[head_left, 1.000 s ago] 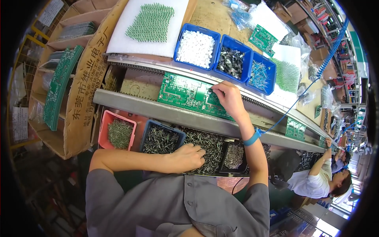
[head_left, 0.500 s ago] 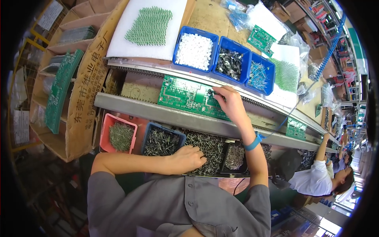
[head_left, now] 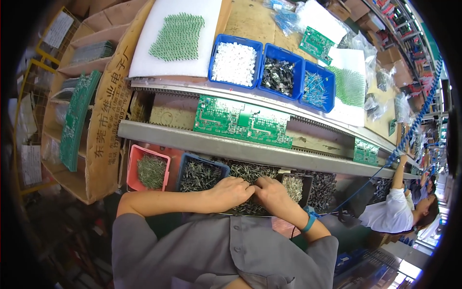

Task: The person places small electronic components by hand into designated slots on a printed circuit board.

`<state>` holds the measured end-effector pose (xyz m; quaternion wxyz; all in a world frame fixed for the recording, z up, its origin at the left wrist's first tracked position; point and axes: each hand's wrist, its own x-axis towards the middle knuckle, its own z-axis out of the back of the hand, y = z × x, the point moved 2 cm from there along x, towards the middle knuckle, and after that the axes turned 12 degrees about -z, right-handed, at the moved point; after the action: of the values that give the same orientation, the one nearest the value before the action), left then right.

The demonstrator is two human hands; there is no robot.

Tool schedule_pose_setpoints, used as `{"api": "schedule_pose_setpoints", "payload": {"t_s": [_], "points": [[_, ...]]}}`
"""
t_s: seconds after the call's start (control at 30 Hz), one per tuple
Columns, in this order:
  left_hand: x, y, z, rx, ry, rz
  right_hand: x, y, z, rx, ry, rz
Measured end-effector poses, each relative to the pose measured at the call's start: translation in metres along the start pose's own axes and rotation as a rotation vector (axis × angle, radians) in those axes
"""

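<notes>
My left hand (head_left: pixel 231 193) and my right hand (head_left: pixel 273 193) meet fingertip to fingertip over a heap of small dark leaded electronic components (head_left: pixel 250 170) in front of me. Both are closed, fingers curled and pinched. Whatever lies between the fingertips is hidden or too small to name. A blue wrist strap (head_left: pixel 310 219) with a cord circles my right wrist. Beyond the hands, a green circuit board (head_left: pixel 219 115) sits in the rail track, with a few small dark parts on its middle.
The metal rail (head_left: pixel 192 137) runs between my hands and the board. A pink bin (head_left: pixel 167 169) and a dark blue bin (head_left: pixel 225 169) stand left. Blue bins (head_left: pixel 260 58) of parts lie behind the track. Boards fill a cardboard box (head_left: pixel 103 144). A co-worker (head_left: pixel 392 209) works at right.
My right hand has left the circuit board and come back toward me, down to my left hand over the components. My left hand stays nearly in place.
</notes>
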<state>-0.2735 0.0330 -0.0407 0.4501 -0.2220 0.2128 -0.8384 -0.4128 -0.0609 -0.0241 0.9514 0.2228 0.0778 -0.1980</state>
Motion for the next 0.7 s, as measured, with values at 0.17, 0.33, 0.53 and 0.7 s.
{"api": "schedule_pose_setpoints", "payload": {"t_s": [0.17,0.33,0.53,0.7], "points": [[-0.002,0.002,0.004,-0.077,-0.038,0.004,-0.005,-0.003,-0.013,0.066,0.026,-0.007],[-0.002,0.003,0.006,-0.029,-0.022,0.018,-0.004,-0.004,-0.002,0.144,0.042,-0.033],[-0.002,0.002,-0.002,0.030,0.056,0.045,-0.009,-0.007,0.002,0.161,0.009,-0.067],[-0.002,0.000,-0.005,0.106,0.063,-0.025,-0.007,-0.002,0.014,0.284,-0.080,0.045]]}}
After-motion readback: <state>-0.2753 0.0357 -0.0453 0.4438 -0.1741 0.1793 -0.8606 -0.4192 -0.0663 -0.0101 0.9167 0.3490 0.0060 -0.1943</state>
